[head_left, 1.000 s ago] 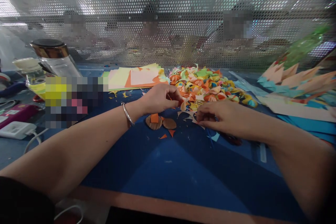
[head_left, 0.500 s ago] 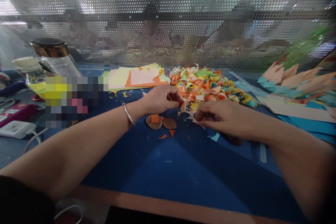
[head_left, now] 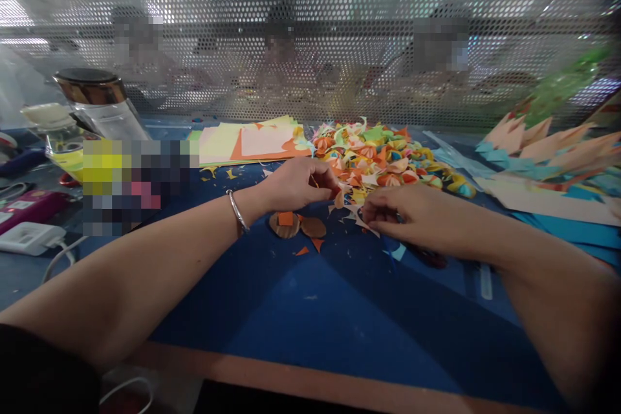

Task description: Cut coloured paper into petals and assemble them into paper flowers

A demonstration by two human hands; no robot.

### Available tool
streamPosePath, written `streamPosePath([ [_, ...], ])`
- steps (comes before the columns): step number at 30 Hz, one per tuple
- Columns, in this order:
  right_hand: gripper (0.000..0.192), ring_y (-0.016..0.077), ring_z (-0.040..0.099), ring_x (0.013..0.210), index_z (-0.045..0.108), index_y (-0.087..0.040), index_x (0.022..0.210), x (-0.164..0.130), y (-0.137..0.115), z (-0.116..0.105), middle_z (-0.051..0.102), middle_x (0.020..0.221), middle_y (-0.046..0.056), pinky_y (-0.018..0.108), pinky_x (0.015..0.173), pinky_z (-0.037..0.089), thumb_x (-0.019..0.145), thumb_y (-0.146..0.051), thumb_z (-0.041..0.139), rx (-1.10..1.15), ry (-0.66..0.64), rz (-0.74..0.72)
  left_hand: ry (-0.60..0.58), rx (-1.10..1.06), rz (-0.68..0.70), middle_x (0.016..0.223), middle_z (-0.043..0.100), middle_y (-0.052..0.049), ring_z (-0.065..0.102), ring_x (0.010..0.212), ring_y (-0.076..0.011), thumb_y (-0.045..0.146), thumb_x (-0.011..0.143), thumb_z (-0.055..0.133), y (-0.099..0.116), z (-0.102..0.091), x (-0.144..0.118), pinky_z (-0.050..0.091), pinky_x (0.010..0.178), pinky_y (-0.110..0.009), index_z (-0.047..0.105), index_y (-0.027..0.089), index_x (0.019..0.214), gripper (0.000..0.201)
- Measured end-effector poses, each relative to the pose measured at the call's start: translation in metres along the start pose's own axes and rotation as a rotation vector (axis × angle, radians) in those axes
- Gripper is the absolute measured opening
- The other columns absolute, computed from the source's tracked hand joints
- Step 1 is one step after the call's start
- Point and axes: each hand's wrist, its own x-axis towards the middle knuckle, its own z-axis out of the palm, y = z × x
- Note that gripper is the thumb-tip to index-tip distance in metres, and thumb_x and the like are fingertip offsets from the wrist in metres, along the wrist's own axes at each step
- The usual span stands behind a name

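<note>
small pale paper scraps [head_left: 356, 215] lie on the blue counter [head_left: 339, 297] at the near edge of a heap of folded coloured paper pieces [head_left: 383, 158]. the right hand [head_left: 412, 217] rests among these scraps, fingers curled down and pinched together on them; exactly which scrap it grips cannot be told. the left hand [head_left: 298, 182] sits just to the left, fingers bent inward and closed on a small orange and pale paper bit [head_left: 338, 197] at its fingertips, touching the heap's edge. a silver bracelet [head_left: 237, 212] circles the left wrist.

just below the left hand lie two brown round discs [head_left: 301, 226], one bearing an orange square, with orange triangular offcuts [head_left: 313, 247] beside them. behind the left hand a flat stack of paper sheets [head_left: 247, 141] in yellow, pink and orange lies on the counter. at far right, larger sheets with zigzag cut edges [head_left: 548, 149] in peach and teal are spread out. at far left stand a clear jar with a dark lid [head_left: 97, 107], a magenta box [head_left: 29, 207] and a white charger [head_left: 29, 238] with a cable. a perforated metal screen [head_left: 310, 32] closes the back of the counter; blurred figures sit beyond it.
</note>
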Motion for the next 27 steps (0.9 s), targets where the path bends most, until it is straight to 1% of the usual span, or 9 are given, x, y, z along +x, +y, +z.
streamPosePath([
  [5, 0.02, 0.0207, 0.072, 0.071, 0.074, -0.024, 0.091, 0.003, 0.004, 0.002, 0.079, 0.083, 0.005, 0.032, 0.064, 0.05, 0.086, -0.034, 0.057, -0.03, -0.012, -0.043, 0.005, 0.0, -0.002, 0.083, 0.077, -0.004, 0.067, 0.077, -0.0134, 0.019, 0.076, 0.07, -0.001, 0.001, 0.0, 0.052, 0.075, -0.029, 0.071, 0.017, 0.081, 0.006],
  [9, 0.019, 0.0219, 0.073, 0.075, 0.074, -0.024, 0.09, 0.003, 0.003, 0.004, 0.081, 0.088, 0.006, 0.034, 0.067, 0.051, 0.084, -0.03, 0.057, -0.046, -0.008, -0.056, -0.02, -0.01, -0.003, 0.083, 0.077, -0.005, 0.067, 0.077, -0.0135, 0.021, 0.077, 0.071, -0.001, 0.002, 0.0, 0.052, 0.076, -0.03, 0.07, 0.018, 0.081, 0.005],
  [13, 0.018, 0.0211, 0.071, 0.07, 0.072, -0.024, 0.087, 0.003, -0.001, 0.003, 0.08, 0.084, 0.005, 0.034, 0.066, 0.049, 0.083, -0.029, 0.055, -0.049, -0.028, -0.019, -0.025, -0.012, -0.002, 0.083, 0.076, -0.005, 0.067, 0.077, -0.0138, 0.022, 0.078, 0.07, -0.001, 0.002, 0.0, 0.051, 0.077, -0.031, 0.07, 0.017, 0.081, 0.006],
  [19, 0.02, 0.0197, 0.069, 0.063, 0.069, -0.024, 0.085, 0.001, -0.005, 0.0, 0.078, 0.081, 0.006, 0.034, 0.063, 0.048, 0.088, -0.035, 0.053, -0.029, 0.013, -0.003, -0.016, 0.034, 0.004, 0.082, 0.075, -0.005, 0.066, 0.077, -0.0149, 0.022, 0.077, 0.069, 0.0, 0.002, -0.001, 0.05, 0.076, -0.033, 0.071, 0.017, 0.082, 0.008],
  [24, 0.017, 0.0184, 0.066, 0.058, 0.064, -0.024, 0.08, -0.004, -0.009, -0.001, 0.074, 0.075, 0.005, 0.033, 0.058, 0.043, 0.088, -0.035, 0.055, 0.005, -0.013, 0.036, 0.001, 0.049, 0.02, 0.083, 0.076, -0.006, 0.067, 0.078, -0.0159, 0.022, 0.076, 0.069, -0.002, 0.002, 0.0, 0.05, 0.078, -0.034, 0.071, 0.017, 0.083, 0.009],
  [27, 0.017, 0.0192, 0.064, 0.059, 0.063, -0.024, 0.079, -0.004, -0.009, 0.001, 0.071, 0.07, 0.004, 0.033, 0.057, 0.042, 0.087, -0.037, 0.058, -0.028, -0.027, 0.03, 0.006, 0.05, 0.023, 0.084, 0.076, -0.006, 0.066, 0.078, -0.0153, 0.022, 0.077, 0.069, -0.002, 0.002, 0.0, 0.05, 0.077, -0.033, 0.071, 0.017, 0.083, 0.008],
])
